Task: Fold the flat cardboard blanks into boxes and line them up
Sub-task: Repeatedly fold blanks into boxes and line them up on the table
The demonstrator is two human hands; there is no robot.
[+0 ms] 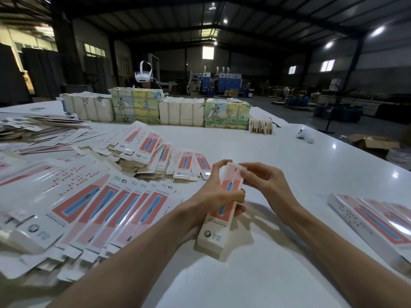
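My left hand (213,196) grips the box (210,236); my right hand (266,181) pinches its far flap (235,168) (closing step). Next: tuck, join row (367,221) right of box.

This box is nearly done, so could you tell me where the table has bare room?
Bare table lies between the held box and the finished row on the right, and farther out toward the controller. The left is crowded with blanks.
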